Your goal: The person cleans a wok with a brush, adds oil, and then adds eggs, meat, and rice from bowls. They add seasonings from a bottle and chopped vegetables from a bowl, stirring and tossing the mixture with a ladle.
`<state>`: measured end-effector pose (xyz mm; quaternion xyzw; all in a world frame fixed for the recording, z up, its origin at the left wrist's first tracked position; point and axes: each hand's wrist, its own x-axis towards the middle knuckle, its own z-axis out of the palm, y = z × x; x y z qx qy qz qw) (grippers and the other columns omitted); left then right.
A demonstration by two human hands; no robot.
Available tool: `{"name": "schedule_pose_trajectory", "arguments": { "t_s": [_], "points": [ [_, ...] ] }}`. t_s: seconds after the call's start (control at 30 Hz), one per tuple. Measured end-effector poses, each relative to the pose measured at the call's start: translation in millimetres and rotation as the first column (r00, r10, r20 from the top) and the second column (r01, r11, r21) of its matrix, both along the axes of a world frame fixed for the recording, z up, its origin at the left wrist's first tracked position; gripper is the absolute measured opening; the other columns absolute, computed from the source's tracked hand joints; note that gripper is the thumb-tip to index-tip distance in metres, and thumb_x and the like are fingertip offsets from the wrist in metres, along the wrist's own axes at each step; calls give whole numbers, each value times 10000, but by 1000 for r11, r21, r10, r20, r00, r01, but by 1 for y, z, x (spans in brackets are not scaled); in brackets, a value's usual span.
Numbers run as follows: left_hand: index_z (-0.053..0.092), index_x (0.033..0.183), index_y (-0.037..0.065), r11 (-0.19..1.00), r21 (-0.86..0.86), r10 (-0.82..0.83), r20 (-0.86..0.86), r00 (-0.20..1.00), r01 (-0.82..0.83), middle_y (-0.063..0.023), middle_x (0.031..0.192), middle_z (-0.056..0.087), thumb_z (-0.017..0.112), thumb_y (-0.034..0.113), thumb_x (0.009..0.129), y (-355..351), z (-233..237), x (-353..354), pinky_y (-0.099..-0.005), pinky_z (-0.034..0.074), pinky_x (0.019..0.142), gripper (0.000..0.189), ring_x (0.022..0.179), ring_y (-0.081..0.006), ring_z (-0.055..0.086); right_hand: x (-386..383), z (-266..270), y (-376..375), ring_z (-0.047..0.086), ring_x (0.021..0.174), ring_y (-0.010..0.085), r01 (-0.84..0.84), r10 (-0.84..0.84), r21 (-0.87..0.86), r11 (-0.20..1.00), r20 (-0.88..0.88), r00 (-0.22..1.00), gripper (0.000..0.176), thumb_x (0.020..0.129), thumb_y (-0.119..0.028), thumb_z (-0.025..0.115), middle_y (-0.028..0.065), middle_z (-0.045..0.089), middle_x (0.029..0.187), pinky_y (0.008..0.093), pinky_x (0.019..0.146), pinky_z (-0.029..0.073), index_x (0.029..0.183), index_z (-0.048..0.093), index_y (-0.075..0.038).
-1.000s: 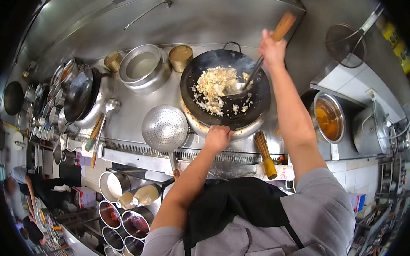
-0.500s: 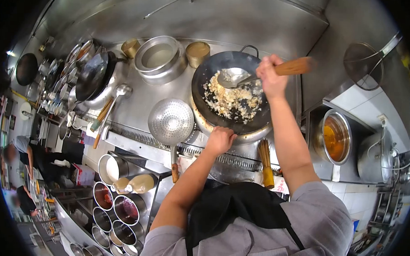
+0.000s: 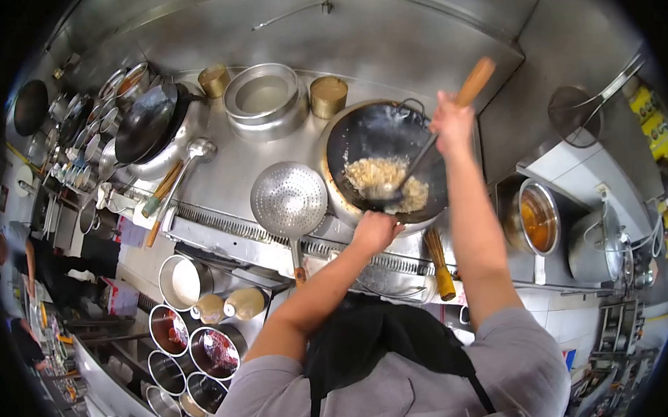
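A black wok (image 3: 381,130) tilts over the burner ring (image 3: 330,180), its near side low. Light, rice-like grains with yellowish bits (image 3: 373,175) lie gathered in its lower half. My left hand (image 3: 377,232) is closed at the wok's near rim; a cloth or handle under the fingers is hidden. In my right hand (image 3: 452,123) is a ladle (image 3: 419,161), held near the lower end of its wooden handle. The ladle's bowl is blurred and down among the grains near the front of the wok.
Left of the wok rests a perforated skimmer (image 3: 289,199), with a metal pot (image 3: 265,100) behind it. A bamboo brush (image 3: 439,265) lies at the stove's front right. Several seasoning pots (image 3: 168,329) stand at lower left; a pot of amber liquid (image 3: 539,218) is right.
The ladle's bowl has come from the wok's far left down to its near side, its handle now steeper. The wok has tilted, the grains have bunched together, and the view has shifted slightly.
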<state>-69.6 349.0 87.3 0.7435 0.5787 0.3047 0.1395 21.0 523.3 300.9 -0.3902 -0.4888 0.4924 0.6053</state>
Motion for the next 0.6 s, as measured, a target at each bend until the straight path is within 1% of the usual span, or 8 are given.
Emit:
{"name": "schedule_pose_trajectory", "arguments": {
  "t_s": [0.03,0.13,0.2,0.3,0.33,0.43,0.5,0.6],
  "points": [
    [713,768,134,1000,22,16,-79,997,-14,-119,722,688,582,386,914,-4,-29,2,-446,496,731,319,693,-301,673,-10,-37,20,415,422,102,-84,87,35,996,-102,991,231,902,-91,675,-16,414,549,272,376,311,812,463,-87],
    [735,828,163,996,-59,-78,-124,989,71,-118,739,700,521,384,946,-66,-52,4,-412,467,792,329,699,-286,675,-2,3,24,384,425,104,1,17,157,988,-118,993,227,922,-113,652,-21,391,551,283,407,337,799,461,-106],
    [742,836,162,908,-396,-194,-103,976,139,-136,756,705,544,434,917,-114,-28,0,-467,529,779,346,761,-308,697,13,55,10,368,430,107,-16,37,230,973,-89,995,240,952,-161,625,-19,378,549,287,436,348,779,464,-117],
    [699,727,119,983,71,-174,38,984,171,-137,709,680,634,405,863,-127,52,-8,-481,547,691,324,714,-350,683,25,108,-22,369,429,112,-91,112,252,963,-70,991,264,975,-212,606,-18,374,550,290,459,361,767,473,-120],
    [692,714,115,987,-44,-152,-9,988,151,-139,697,675,631,400,868,-104,65,-10,-489,536,662,330,704,-349,679,23,110,-32,356,425,109,-110,126,291,951,-39,991,271,972,-201,607,-18,375,548,287,436,333,756,465,-121],
    [668,675,101,995,-67,-72,43,996,74,-146,650,654,610,385,891,-26,57,-18,-498,505,638,362,670,-346,667,-18,62,-42,335,426,98,239,-246,153,959,31,969,278,969,-173,607,-21,365,541,284,412,293,752,442,-121],
    [670,683,100,997,-52,-55,-23,998,54,-148,659,658,597,382,901,-10,0,-16,-494,504,670,364,671,-343,666,-29,-28,-16,356,413,86,179,-174,67,982,-80,982,294,947,-142,648,-26,386,540,260,392,289,756,426,-113],
    [690,750,109,991,-110,-84,-101,991,73,-149,706,681,551,358,927,-47,-24,-10,-480,502,806,336,696,-336,670,-2,-37,-4,367,424,92,32,29,282,959,-210,977,290,945,-114,641,-20,392,555,265,401,298,768,411,-108]
  ]
}}
